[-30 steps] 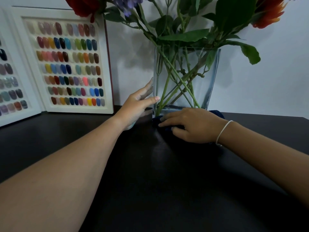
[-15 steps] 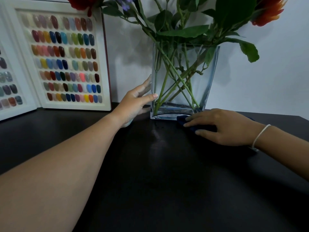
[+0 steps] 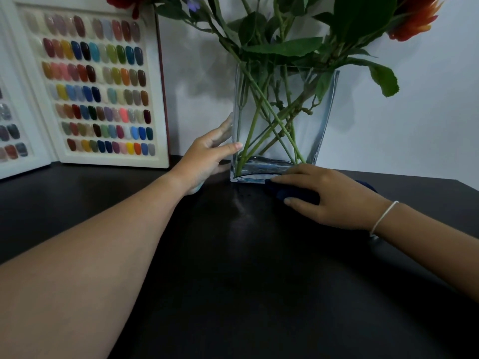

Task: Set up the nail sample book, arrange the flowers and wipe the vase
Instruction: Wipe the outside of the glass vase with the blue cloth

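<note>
One glass vase [image 3: 318, 120] stands on the counter [image 3: 233, 281]; beside the vase are one dark blue cloth [image 3: 290, 193], one nail sample book [image 3: 98, 86] and two hands.

The table [image 3: 233, 294] is dark, nearly black, with a dull sheen, and it fills the whole lower part of the scene. A pale smear [image 3: 239, 211] and a few tiny specks mark its top near the middle. Behind it stands a plain white wall [image 3: 414, 112], and soft grey shadows [image 3: 199, 73] fall across it. A thin white bracelet [image 3: 383, 218] circles one wrist.
</note>
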{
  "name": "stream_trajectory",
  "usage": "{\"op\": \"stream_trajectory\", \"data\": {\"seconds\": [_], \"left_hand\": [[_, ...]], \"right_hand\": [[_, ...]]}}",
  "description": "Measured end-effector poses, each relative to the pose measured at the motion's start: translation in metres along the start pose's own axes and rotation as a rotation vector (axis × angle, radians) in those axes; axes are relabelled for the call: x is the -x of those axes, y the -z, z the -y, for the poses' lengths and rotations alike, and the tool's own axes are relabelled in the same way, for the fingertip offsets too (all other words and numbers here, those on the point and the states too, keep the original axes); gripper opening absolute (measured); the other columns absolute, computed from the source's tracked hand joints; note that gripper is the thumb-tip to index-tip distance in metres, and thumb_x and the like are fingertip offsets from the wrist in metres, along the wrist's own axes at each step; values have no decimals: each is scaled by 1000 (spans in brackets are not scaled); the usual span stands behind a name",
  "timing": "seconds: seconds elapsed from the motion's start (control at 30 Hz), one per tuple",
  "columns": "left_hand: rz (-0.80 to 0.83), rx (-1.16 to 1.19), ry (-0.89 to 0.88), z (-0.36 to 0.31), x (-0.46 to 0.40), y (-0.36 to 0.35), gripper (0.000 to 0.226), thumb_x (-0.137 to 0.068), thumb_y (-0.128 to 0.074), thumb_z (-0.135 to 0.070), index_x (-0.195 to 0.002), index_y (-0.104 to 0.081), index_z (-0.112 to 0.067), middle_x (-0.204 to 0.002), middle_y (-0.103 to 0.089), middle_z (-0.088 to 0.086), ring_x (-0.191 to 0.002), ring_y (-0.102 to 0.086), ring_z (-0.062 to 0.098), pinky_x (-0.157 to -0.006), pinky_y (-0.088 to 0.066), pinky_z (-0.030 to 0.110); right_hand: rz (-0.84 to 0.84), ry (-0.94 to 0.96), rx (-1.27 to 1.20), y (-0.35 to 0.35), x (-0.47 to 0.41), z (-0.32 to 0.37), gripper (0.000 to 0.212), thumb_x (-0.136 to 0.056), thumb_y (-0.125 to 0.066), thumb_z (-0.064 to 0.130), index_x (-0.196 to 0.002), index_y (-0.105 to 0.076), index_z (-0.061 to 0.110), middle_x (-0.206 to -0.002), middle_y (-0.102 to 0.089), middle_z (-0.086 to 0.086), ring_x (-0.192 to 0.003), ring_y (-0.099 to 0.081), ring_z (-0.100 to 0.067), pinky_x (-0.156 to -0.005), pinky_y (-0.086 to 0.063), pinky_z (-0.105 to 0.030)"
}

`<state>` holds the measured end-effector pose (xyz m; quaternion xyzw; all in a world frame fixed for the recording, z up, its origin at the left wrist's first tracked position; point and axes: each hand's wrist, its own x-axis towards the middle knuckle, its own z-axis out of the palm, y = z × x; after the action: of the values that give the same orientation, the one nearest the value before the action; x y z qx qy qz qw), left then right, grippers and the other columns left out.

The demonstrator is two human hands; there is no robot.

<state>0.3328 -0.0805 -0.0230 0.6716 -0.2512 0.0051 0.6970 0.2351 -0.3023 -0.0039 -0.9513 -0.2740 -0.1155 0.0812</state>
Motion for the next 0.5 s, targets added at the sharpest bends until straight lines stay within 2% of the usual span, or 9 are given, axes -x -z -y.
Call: {"op": "stream_trajectory", "data": {"seconds": [0.13, 0.23, 0.37, 0.5], "left_hand": [[19, -20, 1, 0, 0, 1, 60, -86, -61, -20, -136, -36, -42, -147, -39, -9, -121, -51, 10, -90, -51, 31], [16, -10, 14, -2, -1, 1, 60, -86, -61, -20, -136, -36, -41, -147, -39, -6, -125, -48, 13, -97, -46, 40], [14, -5, 19, -3, -1, -1, 60, -86, -60, -19, -137, -35, -40, -148, -38, -6, -125, -48, 13, -98, -46, 40], [21, -9, 17, -2, -1, -2, 59, -88, -58, -20, -138, -34, -39, -147, -40, -6, -125, -48, 13, -89, -51, 31]], "right_hand": [[-63, -81, 25, -3, 3, 3, 53, -80, -50, 47, -130, -42, 32, -119, -47, 0, -105, -51, -16, -95, -41, -30], [-49, -101, 50, -5, -3, 4, 46, -83, -52, 40, -127, -46, 28, -116, -53, -4, -104, -53, -20, -95, -43, -35], [-65, -38, -14, -6, -14, 14, 37, -86, -53, 30, -123, -52, 24, -121, -59, -5, -111, -52, -19, -100, -39, -32], [-31, 77, -48, -15, -41, 36, 35, -89, -50, 26, -123, -52, 20, -124, -57, -4, -114, -49, -17, -102, -35, -30]]}}
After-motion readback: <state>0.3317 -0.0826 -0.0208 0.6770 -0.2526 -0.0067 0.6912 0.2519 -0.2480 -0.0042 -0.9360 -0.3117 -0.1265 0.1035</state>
